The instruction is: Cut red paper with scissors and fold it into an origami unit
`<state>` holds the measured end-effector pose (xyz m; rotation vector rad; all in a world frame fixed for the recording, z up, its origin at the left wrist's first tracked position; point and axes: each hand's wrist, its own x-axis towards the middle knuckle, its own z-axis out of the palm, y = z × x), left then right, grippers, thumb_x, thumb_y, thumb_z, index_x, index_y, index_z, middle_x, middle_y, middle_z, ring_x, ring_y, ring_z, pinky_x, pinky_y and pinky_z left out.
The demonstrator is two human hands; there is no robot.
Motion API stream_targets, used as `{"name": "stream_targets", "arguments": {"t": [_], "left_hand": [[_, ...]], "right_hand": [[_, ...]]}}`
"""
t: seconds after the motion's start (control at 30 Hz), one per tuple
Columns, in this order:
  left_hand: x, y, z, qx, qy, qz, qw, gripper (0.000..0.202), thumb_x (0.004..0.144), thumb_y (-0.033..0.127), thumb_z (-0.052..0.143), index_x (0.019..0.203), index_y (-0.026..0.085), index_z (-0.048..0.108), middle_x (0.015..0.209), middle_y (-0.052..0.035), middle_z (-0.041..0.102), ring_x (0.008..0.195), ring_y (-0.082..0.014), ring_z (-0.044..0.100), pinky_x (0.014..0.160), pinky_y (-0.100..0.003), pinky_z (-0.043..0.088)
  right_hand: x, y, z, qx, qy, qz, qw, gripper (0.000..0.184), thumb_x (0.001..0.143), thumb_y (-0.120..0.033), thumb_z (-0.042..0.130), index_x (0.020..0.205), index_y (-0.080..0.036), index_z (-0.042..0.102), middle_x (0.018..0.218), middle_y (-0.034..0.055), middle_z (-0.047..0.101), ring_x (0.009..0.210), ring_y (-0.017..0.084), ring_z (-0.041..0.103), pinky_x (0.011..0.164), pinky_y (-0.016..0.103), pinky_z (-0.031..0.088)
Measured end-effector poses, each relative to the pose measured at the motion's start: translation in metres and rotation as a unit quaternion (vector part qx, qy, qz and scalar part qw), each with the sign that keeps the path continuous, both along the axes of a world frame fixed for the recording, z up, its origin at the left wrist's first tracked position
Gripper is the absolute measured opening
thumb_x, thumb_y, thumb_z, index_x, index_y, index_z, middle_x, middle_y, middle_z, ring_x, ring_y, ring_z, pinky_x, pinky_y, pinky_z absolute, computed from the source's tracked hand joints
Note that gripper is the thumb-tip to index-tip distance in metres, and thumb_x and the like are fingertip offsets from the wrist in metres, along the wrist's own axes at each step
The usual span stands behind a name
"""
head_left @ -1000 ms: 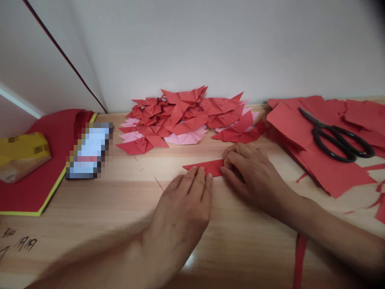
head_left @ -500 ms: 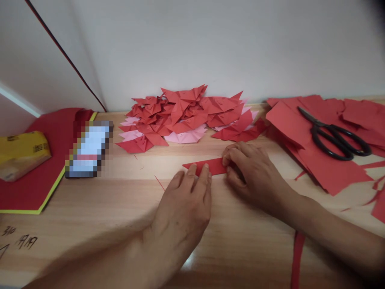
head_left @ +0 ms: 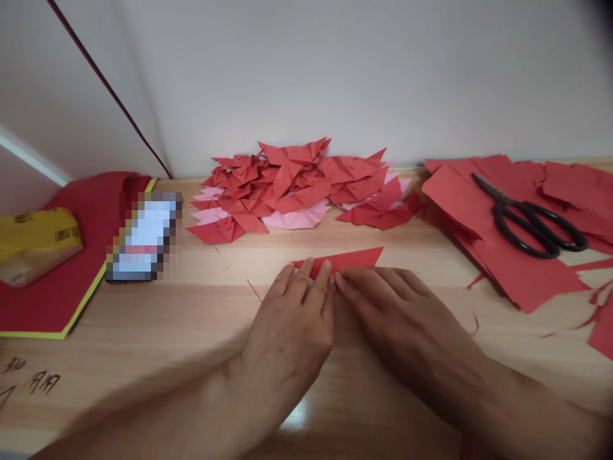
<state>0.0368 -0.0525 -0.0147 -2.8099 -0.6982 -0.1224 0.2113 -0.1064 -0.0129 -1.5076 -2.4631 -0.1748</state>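
Note:
A narrow folded piece of red paper point(head_left: 357, 258) lies on the wooden table, its pointed right end showing beyond my fingers. My left hand point(head_left: 297, 313) rests palm down, with its fingertips spread and pressing on the left part of the paper. Close beside it, my right hand point(head_left: 393, 300) has its thumb and index fingertips pressed together at the paper's lower edge. The rest of that lower edge is hidden beneath both hands.
Folded red and pink paper shapes point(head_left: 297, 182) are heaped against the wall. Black-handled scissors point(head_left: 527, 220) lie on stacked red sheets point(head_left: 517, 275) at right. A phone point(head_left: 143, 236), red folder point(head_left: 43, 313) and yellow packet point(head_left: 38, 243) occupy the left. Thin paper scraps are scattered about.
My right hand has moved left and down from the paper's right end to its lower edge near my left hand, uncovering the pointed end. My left hand stays in place.

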Motion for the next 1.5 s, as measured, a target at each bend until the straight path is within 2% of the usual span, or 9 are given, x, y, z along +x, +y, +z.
{"name": "stream_targets", "arguments": {"t": [0.17, 0.47, 0.6, 0.7, 0.93, 1.17, 1.27, 1.4, 1.5], "left_hand": [[-0.001, 0.000, 0.002, 0.003, 0.008, 0.006, 1.000, 0.038, 0.087, 0.009, 0.052, 0.124, 0.008, 0.059, 0.133, -0.0140, 0.056, 0.123, -0.0323, 0.053, 0.102, -0.048, 0.044], [-0.008, 0.005, 0.004, 0.020, -0.036, 0.063, 0.997, 0.025, 0.088, 0.014, 0.055, 0.108, 0.006, 0.068, 0.121, -0.0164, 0.065, 0.114, -0.0292, 0.059, 0.101, -0.048, 0.044], [-0.007, 0.003, 0.004, 0.023, -0.090, 0.007, 0.996, 0.029, 0.089, 0.014, 0.052, 0.114, 0.008, 0.065, 0.129, -0.0152, 0.059, 0.122, -0.0310, 0.054, 0.102, -0.049, 0.043], [-0.003, -0.002, 0.002, 0.016, -0.074, -0.049, 0.996, 0.036, 0.090, 0.009, 0.044, 0.123, 0.004, 0.058, 0.129, -0.0160, 0.059, 0.122, -0.0276, 0.055, 0.102, -0.043, 0.046], [0.000, -0.005, 0.000, 0.017, -0.064, -0.045, 0.997, 0.034, 0.087, 0.006, 0.046, 0.118, 0.004, 0.061, 0.121, -0.0157, 0.065, 0.113, -0.0257, 0.061, 0.098, -0.042, 0.049], [0.000, -0.007, -0.001, 0.011, -0.055, -0.041, 0.998, 0.034, 0.086, 0.008, 0.051, 0.118, 0.003, 0.061, 0.123, -0.0186, 0.063, 0.114, -0.0270, 0.061, 0.098, -0.044, 0.049], [0.000, -0.007, -0.004, 0.020, -0.066, -0.041, 0.997, 0.033, 0.085, 0.007, 0.051, 0.117, 0.003, 0.061, 0.122, -0.0185, 0.064, 0.113, -0.0274, 0.061, 0.098, -0.044, 0.048], [0.000, -0.008, -0.006, 0.030, -0.085, -0.040, 0.995, 0.030, 0.087, 0.009, 0.050, 0.113, 0.002, 0.063, 0.116, -0.0183, 0.067, 0.111, -0.0269, 0.062, 0.098, -0.043, 0.048], [0.000, -0.008, -0.005, 0.031, -0.084, -0.038, 0.995, 0.029, 0.088, 0.010, 0.047, 0.111, 0.002, 0.063, 0.115, -0.0182, 0.067, 0.110, -0.0260, 0.062, 0.097, -0.042, 0.049]], "right_hand": [[-0.003, 0.000, 0.003, 0.024, -0.039, -0.025, 0.999, 0.034, 0.087, -0.003, 0.035, 0.102, -0.006, 0.065, 0.086, 0.0143, 0.065, 0.078, 0.025, 0.060, 0.066, 0.039, 0.051], [0.001, -0.003, 0.005, 0.028, -0.062, -0.032, 0.997, 0.034, 0.084, -0.001, 0.040, 0.108, -0.004, 0.065, 0.091, 0.0134, 0.065, 0.080, 0.025, 0.060, 0.073, 0.042, 0.050], [0.000, -0.003, 0.005, 0.026, -0.064, -0.033, 0.997, 0.033, 0.081, -0.001, 0.042, 0.103, -0.007, 0.066, 0.090, 0.0132, 0.065, 0.079, 0.025, 0.059, 0.072, 0.040, 0.049], [-0.001, -0.003, 0.007, 0.015, -0.075, -0.036, 0.996, 0.032, 0.081, -0.001, 0.042, 0.098, -0.010, 0.067, 0.088, 0.0123, 0.065, 0.079, 0.025, 0.059, 0.072, 0.039, 0.048], [-0.001, -0.004, 0.009, 0.026, -0.118, -0.055, 0.991, 0.031, 0.079, -0.002, 0.047, 0.101, -0.007, 0.068, 0.087, 0.0125, 0.065, 0.077, 0.025, 0.059, 0.073, 0.041, 0.046], [0.009, 0.000, 0.019, 0.003, -0.164, -0.097, 0.982, 0.018, 0.076, -0.002, 0.054, 0.081, -0.012, 0.069, 0.077, 0.0103, 0.065, 0.070, 0.026, 0.058, 0.068, 0.042, 0.045], [0.007, -0.001, 0.017, 0.011, -0.133, -0.108, 0.985, 0.017, 0.081, -0.008, 0.053, 0.085, -0.014, 0.070, 0.089, 0.0118, 0.069, 0.082, 0.029, 0.061, 0.073, 0.045, 0.047], [-0.001, -0.008, 0.000, 0.033, -0.091, -0.030, 0.995, 0.038, 0.088, -0.007, 0.041, 0.119, -0.009, 0.063, 0.127, 0.0162, 0.062, 0.114, 0.029, 0.057, 0.092, 0.045, 0.047], [-0.006, -0.013, -0.010, 0.038, -0.096, -0.004, 0.995, 0.044, 0.087, -0.003, 0.037, 0.125, -0.002, 0.058, 0.129, 0.0201, 0.060, 0.117, 0.028, 0.057, 0.094, 0.044, 0.048]]}}
